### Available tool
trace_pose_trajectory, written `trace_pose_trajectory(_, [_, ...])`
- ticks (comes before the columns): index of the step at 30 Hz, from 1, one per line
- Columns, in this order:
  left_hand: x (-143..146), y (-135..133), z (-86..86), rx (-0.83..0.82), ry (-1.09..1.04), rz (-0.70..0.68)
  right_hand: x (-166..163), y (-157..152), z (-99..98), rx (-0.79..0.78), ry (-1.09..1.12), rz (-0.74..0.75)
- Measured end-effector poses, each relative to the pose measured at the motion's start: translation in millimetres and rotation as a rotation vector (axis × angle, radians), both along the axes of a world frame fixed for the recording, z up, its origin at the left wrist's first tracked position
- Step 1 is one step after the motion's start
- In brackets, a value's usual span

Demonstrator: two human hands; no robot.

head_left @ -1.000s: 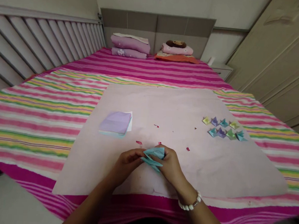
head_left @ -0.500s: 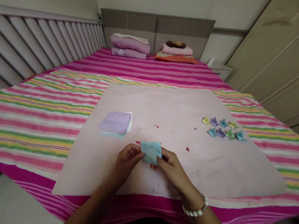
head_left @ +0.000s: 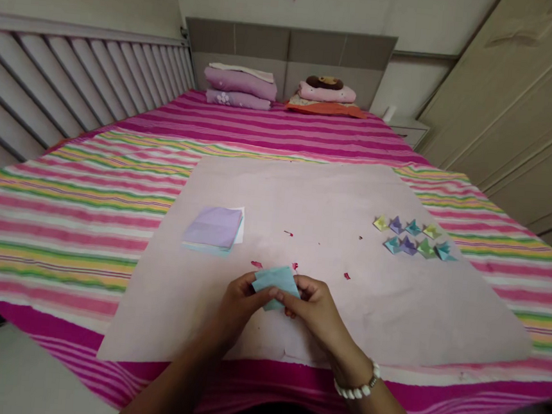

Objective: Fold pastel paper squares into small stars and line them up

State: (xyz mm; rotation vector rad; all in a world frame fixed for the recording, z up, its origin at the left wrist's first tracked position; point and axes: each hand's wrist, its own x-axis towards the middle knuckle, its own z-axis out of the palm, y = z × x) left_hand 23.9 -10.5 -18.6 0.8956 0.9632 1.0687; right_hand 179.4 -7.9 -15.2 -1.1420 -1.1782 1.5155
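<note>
Both my hands hold a small light-blue folded paper [head_left: 275,278] just above the pale pink sheet [head_left: 324,205] near the bed's front edge. My left hand [head_left: 241,304] pinches its left side, thumb on top. My right hand [head_left: 313,307], with a white bead bracelet on the wrist, grips its right side with curled fingers. A stack of pastel paper squares [head_left: 215,228], lilac on top, lies to the left. Several small folded paper figures [head_left: 413,238] in two rows sit to the right.
The sheet lies on a pink striped bedspread [head_left: 87,203]. Tiny red scraps [head_left: 256,264] dot the sheet near my hands. Folded bedding and pillows [head_left: 241,85] are at the headboard. A slatted rail [head_left: 74,80] runs on the left, a wardrobe [head_left: 521,106] on the right.
The blue paper went from a loose, open multi-flap shape to a flat folded piece; my hands turned it and drew closer together over it.
</note>
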Motion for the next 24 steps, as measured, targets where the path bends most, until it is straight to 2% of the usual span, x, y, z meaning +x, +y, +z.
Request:
trace_pose_trajectory(6, [10, 0, 2.9, -0.11, -0.135, 0.074, -7, -1, -3.3, -0.047, 0.096, -0.084])
trace_pose_trajectory(11, [5, 2, 1.2, -0.112, -0.032, 0.148, -5, 1, -8.8, -0.07, 0.136, -0.188])
trace_pose_trajectory(18, [-6, 6, 2.6, 0.117, 0.087, 0.175, -3, 1, -9.0, -0.055, 0.159, -0.208])
trace_pose_trajectory(24, [-12, 4, 4.7, 0.213, 0.136, 0.015, -2, 0, -10.2, -0.036, 0.139, -0.182])
